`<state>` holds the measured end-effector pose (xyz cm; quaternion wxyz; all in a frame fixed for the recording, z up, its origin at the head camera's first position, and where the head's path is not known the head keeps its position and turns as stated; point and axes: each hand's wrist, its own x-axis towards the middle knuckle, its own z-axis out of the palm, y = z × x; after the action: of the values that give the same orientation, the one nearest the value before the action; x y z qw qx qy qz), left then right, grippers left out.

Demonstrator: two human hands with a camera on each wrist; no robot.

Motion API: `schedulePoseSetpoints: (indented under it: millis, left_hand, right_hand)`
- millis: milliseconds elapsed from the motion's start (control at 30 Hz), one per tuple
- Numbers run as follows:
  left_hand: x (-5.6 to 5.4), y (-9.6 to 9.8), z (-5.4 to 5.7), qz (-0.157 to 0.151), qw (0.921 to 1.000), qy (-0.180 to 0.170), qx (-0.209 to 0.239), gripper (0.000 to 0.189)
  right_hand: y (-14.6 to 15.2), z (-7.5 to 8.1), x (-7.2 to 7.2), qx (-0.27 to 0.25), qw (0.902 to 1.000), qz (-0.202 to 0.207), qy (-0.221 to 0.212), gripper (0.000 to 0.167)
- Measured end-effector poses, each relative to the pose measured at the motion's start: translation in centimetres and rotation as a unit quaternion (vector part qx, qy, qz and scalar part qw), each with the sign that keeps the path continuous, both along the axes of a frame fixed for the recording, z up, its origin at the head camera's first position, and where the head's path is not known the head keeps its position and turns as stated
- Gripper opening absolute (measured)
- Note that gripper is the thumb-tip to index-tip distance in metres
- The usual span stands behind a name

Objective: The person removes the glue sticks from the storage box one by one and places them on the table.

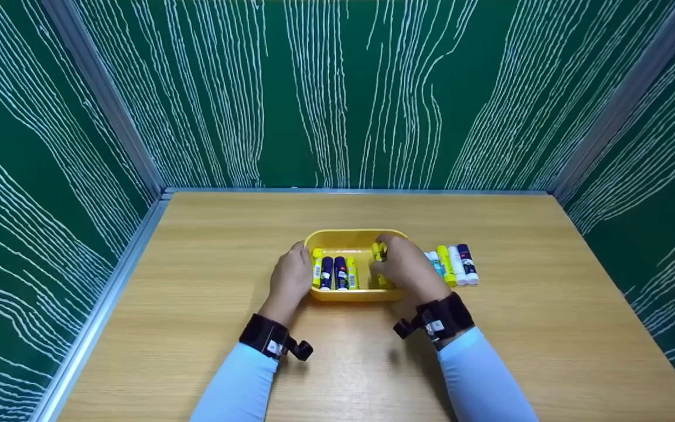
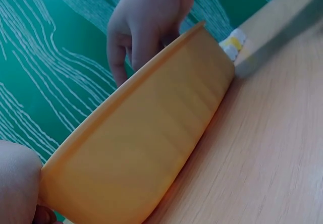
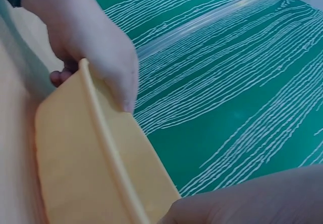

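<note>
A yellow plastic tray (image 1: 354,296) sits on the table, with yellow and dark-blue glue sticks (image 1: 340,274) standing side by side in its left part. My left hand (image 1: 290,274) grips the tray's left end, its thumb over the rim and its fingers outside, as the right wrist view also shows. Inside the tray's right end, my right hand (image 1: 409,266) pinches a yellow glue stick (image 1: 379,252) between thumb and fingers. Its palm hides part of what lies beneath. In the left wrist view the tray wall (image 2: 146,128) hides the fingertips of the right hand (image 2: 149,24).
Right of the tray lies a row of white, yellow and dark-blue glue sticks (image 1: 457,265), partly behind the right hand. Green panels (image 1: 320,94) with white lines close off the back and both sides of the wooden table (image 1: 208,246).
</note>
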<state>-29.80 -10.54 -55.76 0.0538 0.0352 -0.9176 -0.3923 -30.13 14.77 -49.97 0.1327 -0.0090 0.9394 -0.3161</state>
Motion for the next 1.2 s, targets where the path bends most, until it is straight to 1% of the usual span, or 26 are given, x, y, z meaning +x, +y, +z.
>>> schedulePoseSetpoints:
  millis: [100,200,500,733,967,1200]
  left_hand:
    - [0.0,0.0,0.0,0.001,1.0000,-0.004,0.000,0.049]
    - [0.0,0.0,-0.1,0.002,1.0000,-0.002,-0.003,0.048]
    - [-0.1,-0.1,-0.2,0.002,1.0000,0.006,-0.006,0.047]
    - [-0.2,0.0,-0.3,0.003,0.9999,0.007,-0.007,0.046]
    - [-0.2,-0.1,-0.3,0.002,0.9999,0.006,-0.009,0.046]
    - [-0.1,-0.1,-0.2,0.003,0.9999,0.005,-0.011,0.045]
  right_hand:
    - [0.4,0.6,0.1,-0.016,0.9997,-0.012,-0.015,0.067]
    - [0.8,1.2,0.3,-0.022,0.9995,-0.015,-0.014,0.066]
    - [2.0,2.4,0.6,-0.016,0.9990,0.004,0.041,0.062]
    - [3.5,3.6,0.5,-0.020,0.9989,0.001,0.043,0.061]
    - [5.2,4.4,0.6,-0.024,0.9980,-0.002,0.059,0.061]
    - [7.3,5.2,0.9,-0.042,0.9963,-0.009,0.074,0.063]
